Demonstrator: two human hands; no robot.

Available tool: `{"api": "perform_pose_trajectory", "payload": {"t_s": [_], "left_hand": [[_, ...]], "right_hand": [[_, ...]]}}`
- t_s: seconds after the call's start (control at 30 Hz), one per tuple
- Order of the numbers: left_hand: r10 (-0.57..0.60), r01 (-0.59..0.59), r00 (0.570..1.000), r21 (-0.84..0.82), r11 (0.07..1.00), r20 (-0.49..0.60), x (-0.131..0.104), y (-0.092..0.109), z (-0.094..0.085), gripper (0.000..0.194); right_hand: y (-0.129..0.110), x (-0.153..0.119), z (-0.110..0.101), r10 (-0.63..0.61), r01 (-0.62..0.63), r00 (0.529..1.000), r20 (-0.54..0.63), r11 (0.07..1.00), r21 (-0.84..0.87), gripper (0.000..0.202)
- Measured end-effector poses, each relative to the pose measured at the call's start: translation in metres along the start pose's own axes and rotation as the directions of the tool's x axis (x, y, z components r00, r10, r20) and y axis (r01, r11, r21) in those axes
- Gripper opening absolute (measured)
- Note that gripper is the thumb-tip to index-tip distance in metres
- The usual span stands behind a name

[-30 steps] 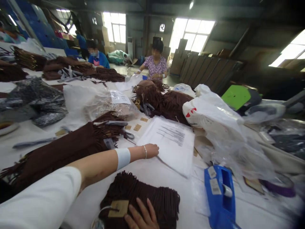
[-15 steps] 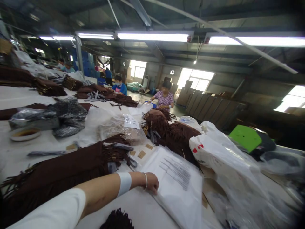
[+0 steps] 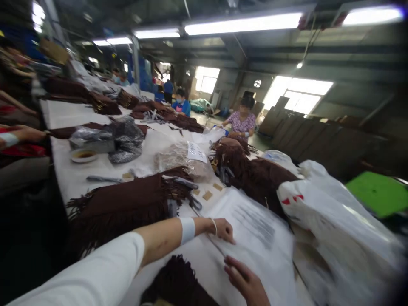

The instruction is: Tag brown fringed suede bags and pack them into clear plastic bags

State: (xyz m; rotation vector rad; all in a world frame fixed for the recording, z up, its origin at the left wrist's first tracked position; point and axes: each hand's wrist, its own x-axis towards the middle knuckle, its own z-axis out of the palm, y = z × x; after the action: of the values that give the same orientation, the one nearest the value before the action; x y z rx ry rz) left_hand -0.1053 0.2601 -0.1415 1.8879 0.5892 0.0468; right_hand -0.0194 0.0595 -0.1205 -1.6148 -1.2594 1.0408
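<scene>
My left hand reaches out over the white table and pinches the near edge of a flat stack of clear plastic bags with black print. My right hand lies just below it with fingers apart, at the same edge of the stack, holding nothing. A folded brown fringed garment sits at the bottom of the view, under my left forearm. To the left of my arm lies a larger pile of brown fringed garments.
A white plastic sack bulges at the right, and a green board lies behind it. Cardboard tags, a bowl and grey shiny bags lie on the table. Co-workers stand at the far end; another person's arm rests at the left.
The view has swung up and to the left. My right hand left the folded brown garment and came up to the bag stack. My left hand stays at the stack's edge.
</scene>
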Motion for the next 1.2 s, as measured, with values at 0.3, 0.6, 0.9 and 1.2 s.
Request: {"api": "perform_pose_trajectory", "payload": {"t_s": [0.3,0.6,0.9,1.2], "left_hand": [[0.172,-0.175,0.984,-0.102,0.979,-0.037,0.009,0.006,0.014,0.013],[0.086,-0.110,0.975,-0.109,0.988,-0.205,0.008,0.017,0.013,0.028],[0.152,-0.055,0.795,0.181,0.982,-0.587,0.016,0.050,0.008,0.014],[0.504,-0.282,0.856,0.709,0.647,-0.119,-0.049,0.076,0.030,0.037]], "right_hand": [[0.010,0.030,-0.007,0.376,-0.171,0.893,-0.247,0.791,0.587,0.063],[0.035,0.041,-0.020,0.450,-0.163,0.814,-0.366,0.783,0.600,0.048],[-0.003,0.005,-0.025,0.489,-0.418,0.871,-0.048,0.789,0.449,0.049],[-0.056,0.006,-0.066,-0.234,-0.093,0.954,-0.186,0.360,-0.928,0.037]]}}
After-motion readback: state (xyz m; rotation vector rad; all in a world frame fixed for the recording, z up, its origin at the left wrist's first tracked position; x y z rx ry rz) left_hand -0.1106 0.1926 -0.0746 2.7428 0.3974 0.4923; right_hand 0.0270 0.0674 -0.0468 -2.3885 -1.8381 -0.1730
